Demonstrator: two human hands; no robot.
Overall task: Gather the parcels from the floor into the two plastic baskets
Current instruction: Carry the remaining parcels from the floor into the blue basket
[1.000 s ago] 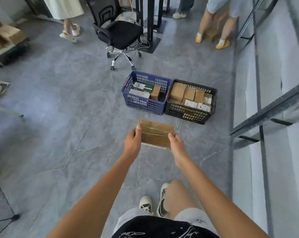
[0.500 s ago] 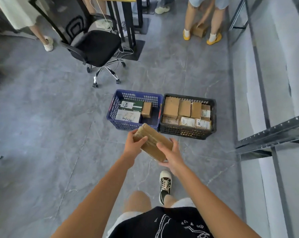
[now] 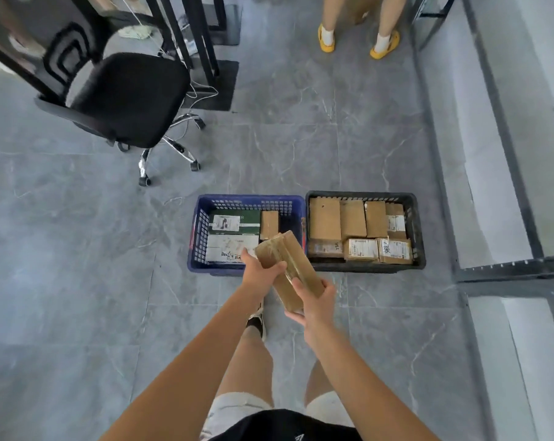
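I hold a taped brown cardboard parcel (image 3: 290, 265) in both hands, tilted, just over the near right corner of the blue basket (image 3: 195, 237). My left hand (image 3: 258, 273) grips its upper left end. My right hand (image 3: 315, 302) grips its lower end from beneath. The blue basket holds a green box, a white box and a small brown box. Touching its right side stands the black basket (image 3: 417, 230), filled with several brown parcels, some with white labels.
A black office chair (image 3: 126, 100) on wheels stands at the back left, before black table legs and cables. Another person's legs in yellow shoes (image 3: 326, 43) stand at the back. A dark metal shelf frame (image 3: 511, 272) runs along the right.
I have walked up to the baskets, which now lie close below me. The parcel has turned from flat and sideways to tilted lengthways, and now overlaps the blue basket's corner.
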